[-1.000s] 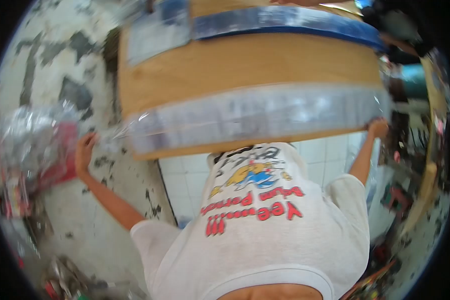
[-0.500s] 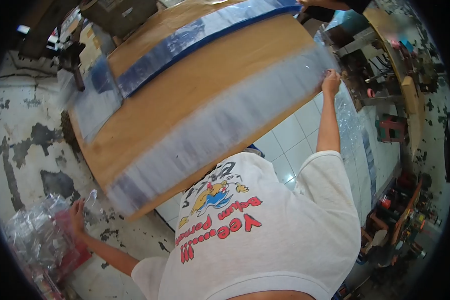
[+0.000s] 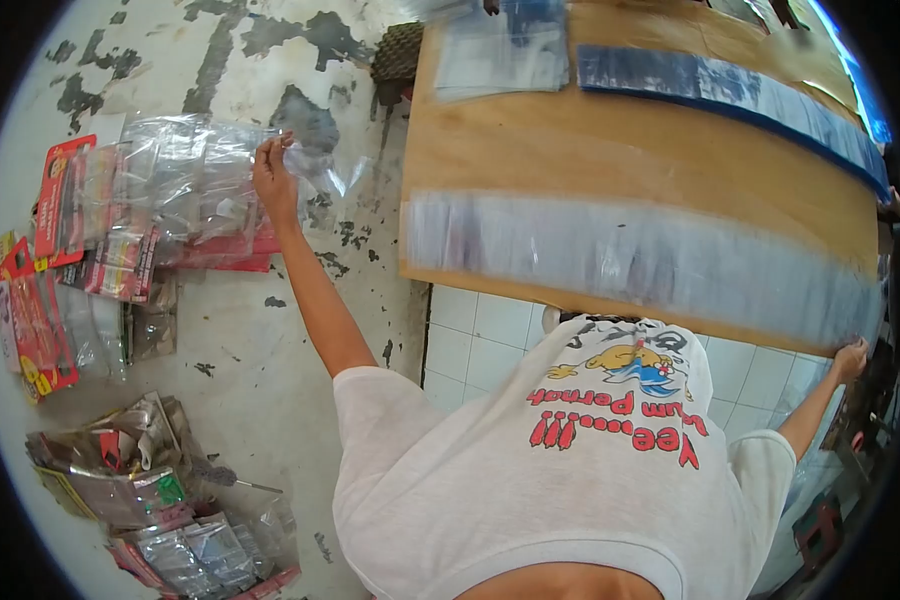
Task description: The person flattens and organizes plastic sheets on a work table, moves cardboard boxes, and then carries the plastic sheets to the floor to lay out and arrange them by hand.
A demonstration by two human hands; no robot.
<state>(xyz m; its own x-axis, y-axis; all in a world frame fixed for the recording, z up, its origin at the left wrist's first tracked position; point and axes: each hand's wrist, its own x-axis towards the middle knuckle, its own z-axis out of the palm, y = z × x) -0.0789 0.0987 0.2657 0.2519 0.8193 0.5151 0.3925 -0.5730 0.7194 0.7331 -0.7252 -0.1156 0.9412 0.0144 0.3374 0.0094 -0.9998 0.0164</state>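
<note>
My left hand (image 3: 275, 172) is raised over the worn floor at the left, its fingers pinched on a clear plastic bag (image 3: 335, 172) that hangs out to the right. Behind it lies a pile of clear plastic packages (image 3: 190, 180). At the right, my right hand (image 3: 851, 360) has its fingers closed at the near right corner of a long row of overlapping clear plastic sheets (image 3: 610, 245). That row runs along the near edge of the brown table (image 3: 510, 140). Whether the right hand grips a sheet is too small to tell.
A second, blue-edged row of plastic (image 3: 720, 85) lies across the far part of the table, beside a stack of clear sheets (image 3: 500, 55). More packages (image 3: 210, 550) lie at the lower left. A red stool (image 3: 820, 535) stands at the lower right.
The view has turned and shifted toward the left, showing more packages. My left hand now has a clear bag at its fingers, near the pile. My right hand remains at the row's right end.
</note>
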